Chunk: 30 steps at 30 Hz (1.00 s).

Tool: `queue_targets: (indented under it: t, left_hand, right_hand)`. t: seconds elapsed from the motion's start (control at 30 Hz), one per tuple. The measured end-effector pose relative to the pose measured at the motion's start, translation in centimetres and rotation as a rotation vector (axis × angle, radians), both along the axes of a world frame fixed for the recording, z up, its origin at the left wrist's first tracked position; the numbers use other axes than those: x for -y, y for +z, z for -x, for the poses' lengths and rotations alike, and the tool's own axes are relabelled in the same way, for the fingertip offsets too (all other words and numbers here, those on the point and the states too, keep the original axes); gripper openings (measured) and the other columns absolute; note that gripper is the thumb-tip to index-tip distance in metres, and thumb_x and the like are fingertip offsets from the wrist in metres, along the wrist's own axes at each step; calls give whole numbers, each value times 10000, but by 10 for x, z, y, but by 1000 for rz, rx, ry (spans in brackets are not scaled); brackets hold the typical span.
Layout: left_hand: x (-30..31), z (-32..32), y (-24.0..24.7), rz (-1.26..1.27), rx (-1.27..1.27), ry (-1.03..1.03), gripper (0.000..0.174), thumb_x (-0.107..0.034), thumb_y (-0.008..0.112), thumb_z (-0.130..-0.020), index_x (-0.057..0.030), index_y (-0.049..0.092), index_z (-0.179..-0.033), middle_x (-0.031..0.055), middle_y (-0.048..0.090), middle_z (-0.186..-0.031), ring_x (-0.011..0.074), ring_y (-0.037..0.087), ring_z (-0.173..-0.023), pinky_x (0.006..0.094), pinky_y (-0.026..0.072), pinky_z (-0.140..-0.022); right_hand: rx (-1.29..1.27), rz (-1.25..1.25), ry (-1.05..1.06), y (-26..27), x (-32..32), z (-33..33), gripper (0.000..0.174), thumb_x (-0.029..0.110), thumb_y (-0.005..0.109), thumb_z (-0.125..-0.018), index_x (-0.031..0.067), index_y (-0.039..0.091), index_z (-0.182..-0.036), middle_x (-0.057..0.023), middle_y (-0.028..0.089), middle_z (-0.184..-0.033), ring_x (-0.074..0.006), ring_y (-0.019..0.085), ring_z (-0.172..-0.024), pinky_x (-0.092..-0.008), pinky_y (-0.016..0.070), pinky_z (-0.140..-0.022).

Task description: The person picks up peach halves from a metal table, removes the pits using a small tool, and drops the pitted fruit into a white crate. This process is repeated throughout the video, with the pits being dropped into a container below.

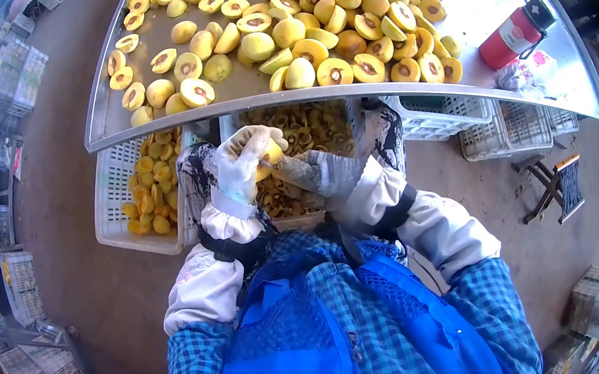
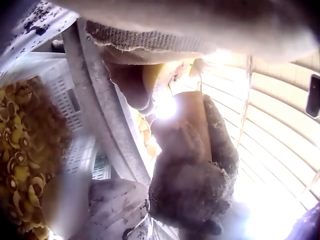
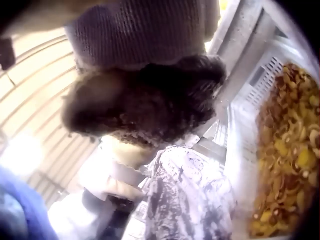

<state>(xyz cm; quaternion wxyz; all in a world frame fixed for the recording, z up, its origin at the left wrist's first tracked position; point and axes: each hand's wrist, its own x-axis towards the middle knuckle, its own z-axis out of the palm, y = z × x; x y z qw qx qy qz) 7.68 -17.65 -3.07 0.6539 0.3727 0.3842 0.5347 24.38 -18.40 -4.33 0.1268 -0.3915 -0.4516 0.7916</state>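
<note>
In the head view my gloved left hand (image 1: 238, 167) holds a yellow peach half (image 1: 272, 152) between fingers and thumb, over a crate of pit-coloured scraps. My right hand (image 1: 325, 173), in a grey, dirt-stained glove, is right up against the fruit. In the left wrist view this right hand (image 2: 192, 175) curls round a tan handle (image 2: 192, 112) that points up to the peach half (image 2: 154, 76); glare hides the tool's working end. The right wrist view shows the dark, soiled fingers (image 3: 145, 100) folded in.
A metal table (image 1: 346, 89) ahead bears many peach halves (image 1: 259, 46) and a red flask (image 1: 517, 32). Below it stand a scrap crate (image 1: 316, 124), a white crate (image 1: 105, 213) of peach halves at left, and white crates (image 1: 443, 113) at right. A folding stool (image 1: 556, 186) stands further right.
</note>
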Motion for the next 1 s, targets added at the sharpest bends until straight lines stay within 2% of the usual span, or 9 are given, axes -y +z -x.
queue_targets:
  t: [0.13,0.23,0.3,0.43,0.47,0.53,0.67,0.83,1.0]
  left_hand:
    - [4,-15,12,1,374,-84,277,-234,554,-884,36,603,-924,149,637,-860,221,635,-732,301,537,-632]
    - [2,-21,9,110,504,-30,302,-260,541,-887,35,598,-910,171,636,-825,238,633,-659,288,526,-550]
    - [1,-16,9,187,391,42,312,-274,535,-889,31,598,-898,177,637,-802,240,628,-616,281,515,-506]
    - [2,33,23,-206,-633,713,118,-131,626,-829,-35,632,-897,84,638,-819,154,587,-636,258,488,-535]
    - [-7,78,-4,-408,-1033,813,180,-180,657,-802,-49,629,-922,81,625,-829,205,593,-704,314,495,-608]
    - [-2,114,24,-505,-1750,786,329,-275,685,-750,-44,609,-972,142,582,-919,309,552,-905,423,443,-812]
    - [-58,114,46,-487,-1963,594,389,-393,614,-791,-47,600,-969,155,577,-949,314,539,-914,433,428,-778]
    - [-122,88,41,-247,-1783,-134,419,-365,583,-797,-56,540,-1077,191,580,-1034,337,562,-947,421,448,-790]
    - [-126,63,24,-189,-1674,-53,459,-273,553,-805,-25,452,-1178,233,594,-1036,367,578,-950,407,466,-810]
  right_hand:
    - [-829,705,228,4,7,-11,447,512,437,-904,96,601,-901,-62,582,-687,-158,496,-446,-273,394,-409]
    - [-380,-700,-395,-42,20,33,437,481,479,-895,62,597,-928,-51,578,-661,-135,514,-478,-234,402,-446]
    - [-298,-775,-257,-53,20,17,352,370,488,-915,48,615,-976,-58,607,-730,-160,557,-617,-255,448,-589]
    - [73,62,-234,-47,17,8,343,325,493,-918,16,627,-982,-81,632,-755,-185,580,-693,-281,464,-647]
    - [166,-62,-267,-63,18,6,366,345,487,-918,13,613,-1007,-76,622,-761,-186,571,-691,-291,454,-633]
    - [216,-374,-267,-78,25,3,374,365,471,-919,40,571,-1075,-72,595,-743,-191,558,-644,-301,435,-567]
    - [178,-689,-205,-93,38,7,381,355,467,-922,29,560,-1095,-106,609,-826,-215,565,-694,-306,429,-616]
    - [237,-284,-172,-67,16,12,390,329,446,-941,-20,613,-983,-142,651,-896,-219,594,-823,-316,453,-756]
    - [256,-171,-286,-61,18,4,441,415,402,-942,31,579,-818,-63,488,-584,-151,481,-535,-292,389,-514]
